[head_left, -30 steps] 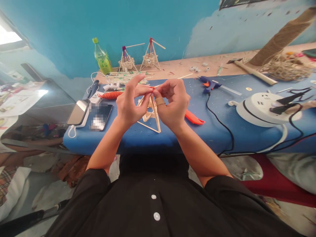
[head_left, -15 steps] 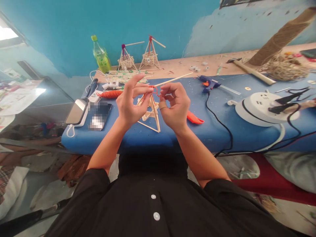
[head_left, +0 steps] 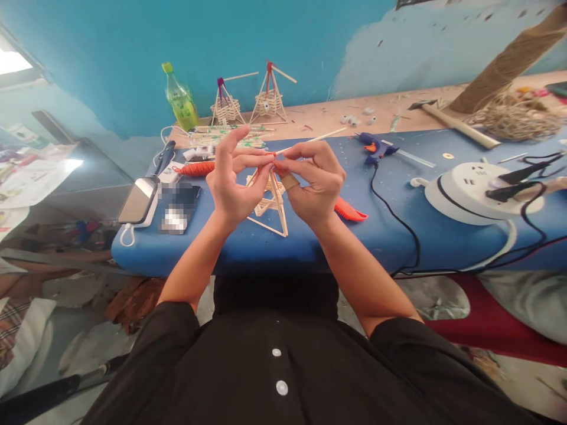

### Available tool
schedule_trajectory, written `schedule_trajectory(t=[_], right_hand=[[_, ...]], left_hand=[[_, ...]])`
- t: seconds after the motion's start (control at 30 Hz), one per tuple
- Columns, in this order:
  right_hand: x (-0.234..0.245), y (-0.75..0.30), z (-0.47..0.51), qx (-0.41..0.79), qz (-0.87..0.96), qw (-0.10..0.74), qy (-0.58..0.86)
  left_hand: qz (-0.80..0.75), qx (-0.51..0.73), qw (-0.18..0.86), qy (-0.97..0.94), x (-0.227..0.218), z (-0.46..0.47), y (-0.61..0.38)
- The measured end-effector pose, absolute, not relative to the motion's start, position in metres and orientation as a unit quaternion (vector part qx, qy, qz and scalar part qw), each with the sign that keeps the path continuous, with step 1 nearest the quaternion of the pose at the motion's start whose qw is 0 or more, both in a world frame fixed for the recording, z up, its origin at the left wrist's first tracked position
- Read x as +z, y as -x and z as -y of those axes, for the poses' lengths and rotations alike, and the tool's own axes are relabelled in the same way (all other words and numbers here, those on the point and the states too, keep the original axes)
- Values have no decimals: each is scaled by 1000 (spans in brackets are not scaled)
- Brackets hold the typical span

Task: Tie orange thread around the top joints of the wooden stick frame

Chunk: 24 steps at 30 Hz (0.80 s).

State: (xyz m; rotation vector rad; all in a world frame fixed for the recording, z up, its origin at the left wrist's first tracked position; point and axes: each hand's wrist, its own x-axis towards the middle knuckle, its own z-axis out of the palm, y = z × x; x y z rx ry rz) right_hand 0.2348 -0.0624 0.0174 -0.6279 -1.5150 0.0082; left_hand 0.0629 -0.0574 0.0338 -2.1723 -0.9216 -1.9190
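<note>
A small pyramid-shaped frame of thin wooden sticks [head_left: 271, 208] stands on the blue table [head_left: 390, 230], with a long stick [head_left: 316, 138] slanting out from its top. Orange string [head_left: 274, 158] is wound at that top. My left hand [head_left: 233, 183] pinches the string and the tip between thumb and forefinger, its other fingers raised. My right hand [head_left: 314, 183], a tape band on one finger, pinches the orange string right beside it. A spool of orange string [head_left: 197, 169] lies behind my left hand.
Two phones [head_left: 159, 203] lie at the left. An orange comb-like tool [head_left: 349, 210] lies right of the frame. A blue glue gun [head_left: 374, 147] and a white round power strip [head_left: 478, 186] with cables sit on the right. Two finished stick models [head_left: 248, 103] and a green bottle [head_left: 179, 100] stand behind.
My right hand opened away from the tip with a loop of string, then closed back in against my left fingers. The long stick now shows above my right hand.
</note>
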Motion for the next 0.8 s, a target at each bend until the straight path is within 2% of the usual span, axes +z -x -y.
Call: schedule_trajectory(t=[0.1,0.3,0.5,0.67,0.8], right_hand=[[15,-235,61,9,671,690,272],[15,-238,55,11,681,689,249],[21,-234,56,18,659,720,214],[24,-233,60,45,655,704,269],[26,-232,61,62,670,699,243]], left_hand=[[327,-620,61,711,31,56,-64],[325,-621,-15,713,29,55,-65],[283,-618,19,733,28,54,-66],[258,-642,149,706,37,60,-68],[268,-651,122,700,37,60,-68]])
